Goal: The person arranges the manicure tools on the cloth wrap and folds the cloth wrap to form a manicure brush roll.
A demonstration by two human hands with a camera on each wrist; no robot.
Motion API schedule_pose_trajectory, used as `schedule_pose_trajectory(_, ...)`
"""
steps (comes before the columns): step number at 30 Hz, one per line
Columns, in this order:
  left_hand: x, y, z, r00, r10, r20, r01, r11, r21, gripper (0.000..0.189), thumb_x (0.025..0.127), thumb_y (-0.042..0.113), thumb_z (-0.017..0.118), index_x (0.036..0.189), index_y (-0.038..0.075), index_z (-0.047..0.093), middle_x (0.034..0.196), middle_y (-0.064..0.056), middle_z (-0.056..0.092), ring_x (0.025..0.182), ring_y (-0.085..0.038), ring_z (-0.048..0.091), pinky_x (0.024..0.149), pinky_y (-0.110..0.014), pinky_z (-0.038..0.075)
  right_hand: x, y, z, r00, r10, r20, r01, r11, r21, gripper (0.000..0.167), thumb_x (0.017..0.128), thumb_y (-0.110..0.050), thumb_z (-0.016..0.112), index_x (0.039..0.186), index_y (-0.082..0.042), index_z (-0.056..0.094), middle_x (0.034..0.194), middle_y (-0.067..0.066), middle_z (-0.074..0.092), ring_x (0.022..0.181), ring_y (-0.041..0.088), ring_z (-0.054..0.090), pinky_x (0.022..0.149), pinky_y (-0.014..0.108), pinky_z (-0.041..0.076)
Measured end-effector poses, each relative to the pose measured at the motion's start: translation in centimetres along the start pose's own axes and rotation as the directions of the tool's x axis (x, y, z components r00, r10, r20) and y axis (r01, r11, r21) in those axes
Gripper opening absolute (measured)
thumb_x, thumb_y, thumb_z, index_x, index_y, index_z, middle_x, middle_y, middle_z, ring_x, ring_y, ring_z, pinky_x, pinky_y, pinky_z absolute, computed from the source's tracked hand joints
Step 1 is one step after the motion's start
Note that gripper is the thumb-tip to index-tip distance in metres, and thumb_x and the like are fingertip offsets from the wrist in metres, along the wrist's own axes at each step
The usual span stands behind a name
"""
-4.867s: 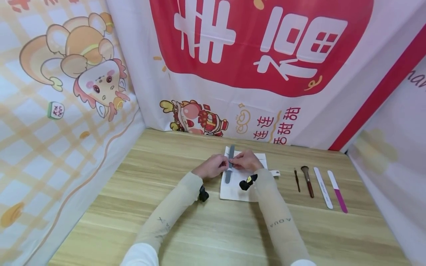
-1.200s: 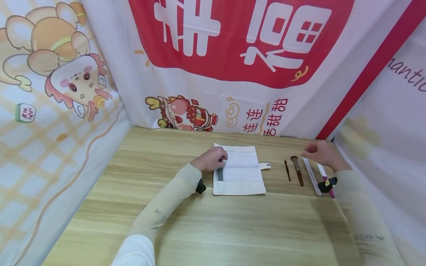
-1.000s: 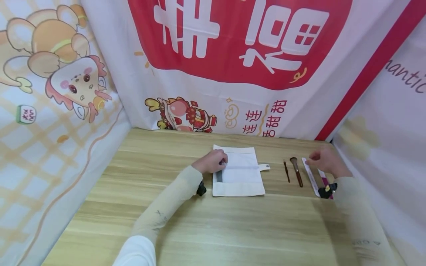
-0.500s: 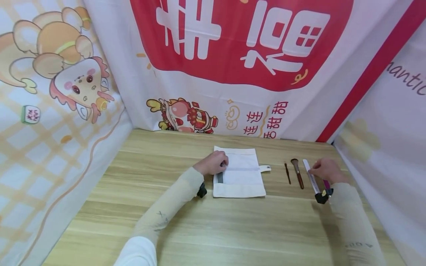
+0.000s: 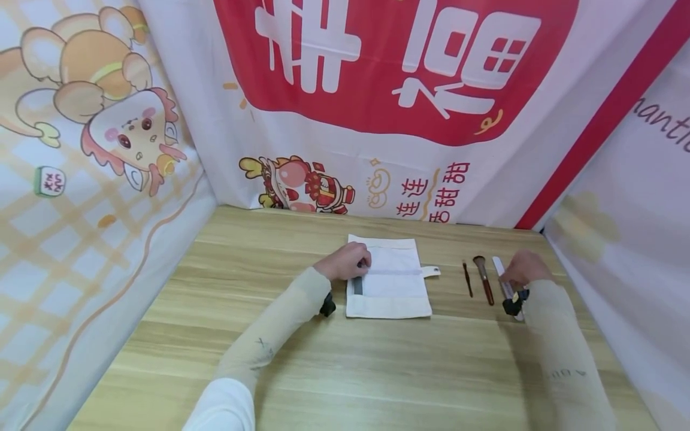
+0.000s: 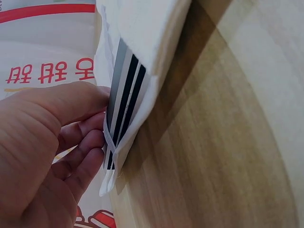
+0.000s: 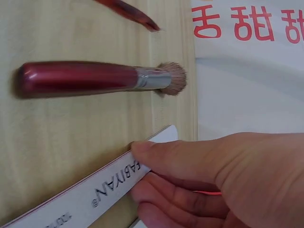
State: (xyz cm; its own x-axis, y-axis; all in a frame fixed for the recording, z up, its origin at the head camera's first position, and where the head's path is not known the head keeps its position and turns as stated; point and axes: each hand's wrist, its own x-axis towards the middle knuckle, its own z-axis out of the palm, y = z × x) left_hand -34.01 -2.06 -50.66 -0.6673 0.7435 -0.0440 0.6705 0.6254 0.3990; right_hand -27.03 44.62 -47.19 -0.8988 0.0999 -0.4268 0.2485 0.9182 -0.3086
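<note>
A white fabric pouch (image 5: pixel 399 306) lies unfolded on the wooden table, its snap tab (image 5: pixel 430 272) pointing right. My left hand (image 5: pixel 347 262) is at its left side, thumb and curled fingers pinching the edge of a grey nail file (image 6: pixel 121 71) that sits in the pouch. Black and white stripes show along that file in the left wrist view. My right hand (image 5: pixel 524 269) pinches a white nail file (image 7: pixel 102 190) with printed lettering between thumb and fingers, near one end. The pink-and-white file seen earlier is mostly hidden under this hand.
Left of the white file lie a makeup brush (image 5: pixel 485 281) with a dark red handle and a thin small brush (image 5: pixel 467 278). Printed cloth (image 5: pixel 372 131) hangs behind the wooden table (image 5: pixel 377 371) and along both sides.
My right hand has left the grey file at the pouch, moved right, come down and taken hold of the white nail file. My left hand has stayed at the pouch.
</note>
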Motion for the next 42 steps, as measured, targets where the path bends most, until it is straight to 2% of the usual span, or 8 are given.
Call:
schedule_pose_trajectory(6, 0.0, 0.1, 0.0, 1.0, 0.002, 0.014, -0.002, 1.0, -0.013, 0.013, 0.099, 0.013, 0.072, 0.109, 0.012, 0.08, 0.109, -0.003, 0.071, 0.1, -0.016, 0.062, 0.097, -0.032, 0.055, 0.6, -0.3, -0.5, 0.997, 0.056, 0.056, -0.056, 0.998, -0.01, 0.023, 0.088, -0.019, 0.078, 0.073, -0.004, 0.073, 0.07, 0.005, 0.071, 0.066, 0.015, 0.062, 0.063, 0.028, 0.049)
schedule_pose_trajectory(12, 0.0, -0.1, 0.1, 1.0, 0.007, 0.008, -0.006, 1.0, -0.027, 0.012, 0.099, 0.012, 0.072, 0.107, 0.012, 0.081, 0.106, -0.002, 0.072, 0.099, -0.016, 0.062, 0.098, -0.034, 0.055, 1.5, 0.7, -0.5, 0.997, 0.038, 0.07, -0.043, 0.996, 0.072, 0.023, 0.091, -0.023, 0.079, 0.089, 0.0, 0.077, 0.077, 0.005, 0.073, 0.072, 0.016, 0.067, 0.066, 0.029, 0.054)
schedule_pose_trajectory(17, 0.2, -0.3, 0.3, 1.0, 0.011, 0.005, -0.011, 1.0, -0.017, 0.012, 0.101, 0.014, 0.071, 0.106, 0.013, 0.081, 0.105, -0.001, 0.071, 0.098, -0.015, 0.061, 0.097, -0.033, 0.053, 1.5, 1.4, -1.2, 0.998, -0.069, 0.012, 0.069, 0.997, 0.035, 0.03, 0.092, -0.034, 0.078, 0.086, -0.005, 0.075, 0.071, -0.002, 0.067, 0.069, 0.014, 0.06, 0.063, 0.028, 0.049)
schedule_pose_trajectory(22, 0.4, -0.3, 0.4, 1.0, 0.018, -0.018, -0.019, 1.0, -0.016, 0.01, 0.101, 0.012, 0.071, 0.102, 0.012, 0.081, 0.101, -0.002, 0.072, 0.095, -0.016, 0.062, 0.094, -0.033, 0.055, 0.9, 0.4, -2.3, 0.973, -0.196, -0.123, 0.209, 0.972, 0.108, 0.029, 0.094, -0.029, 0.08, 0.086, -0.002, 0.074, 0.068, -0.003, 0.067, 0.065, 0.012, 0.058, 0.06, 0.026, 0.049)
schedule_pose_trajectory(27, 0.6, -0.3, 0.7, 1.0, 0.015, -0.013, -0.016, 0.999, -0.029, 0.009, 0.101, 0.013, 0.071, 0.1, 0.013, 0.08, 0.099, -0.001, 0.072, 0.093, -0.016, 0.061, 0.094, -0.032, 0.054, 0.1, -2.1, -3.0, 0.965, -0.189, -0.183, 0.222, 0.958, 0.181, 0.041, 0.093, -0.035, 0.082, 0.107, 0.002, 0.074, 0.082, 0.002, 0.076, 0.073, 0.012, 0.068, 0.066, 0.027, 0.056)
schedule_pose_trajectory(33, 0.3, -0.5, 0.6, 1.0, 0.004, -0.013, -0.005, 0.998, -0.063, 0.008, 0.101, 0.013, 0.071, 0.1, 0.013, 0.079, 0.1, -0.002, 0.072, 0.093, -0.016, 0.061, 0.094, -0.033, 0.055, 1.0, -6.9, -2.7, 0.963, -0.23, -0.143, 0.26, 0.931, 0.255, 0.045, 0.096, -0.035, 0.078, 0.117, 0.003, 0.07, 0.096, 0.005, 0.077, 0.081, 0.01, 0.067, 0.07, 0.024, 0.056)
schedule_pose_trajectory(40, 0.2, -0.5, 0.6, 1.0, 0.002, -0.015, -0.003, 0.997, -0.077, 0.008, 0.102, 0.013, 0.07, 0.099, 0.013, 0.078, 0.101, -0.001, 0.072, 0.094, -0.015, 0.061, 0.093, -0.032, 0.054, 2.8, -13.3, -0.2, 0.956, -0.261, -0.136, 0.294, 0.873, 0.39, 0.032, 0.097, -0.025, 0.078, 0.117, -0.001, 0.069, 0.11, 0.013, 0.072, 0.108, 0.037, 0.072, 0.09, 0.039, 0.063)
schedule_pose_trajectory(42, 0.2, -0.5, 0.6, 1.0, 0.0, -0.016, -0.002, 0.997, -0.073, 0.008, 0.102, 0.013, 0.07, 0.099, 0.013, 0.077, 0.101, -0.001, 0.071, 0.094, -0.015, 0.06, 0.093, -0.031, 0.054, 3.4, -15.3, 0.6, 0.948, -0.286, -0.14, 0.318, 0.843, 0.435, 0.031, 0.096, -0.023, 0.079, 0.116, -0.001, 0.069, 0.11, 0.014, 0.071, 0.108, 0.036, 0.072, 0.095, 0.044, 0.062)
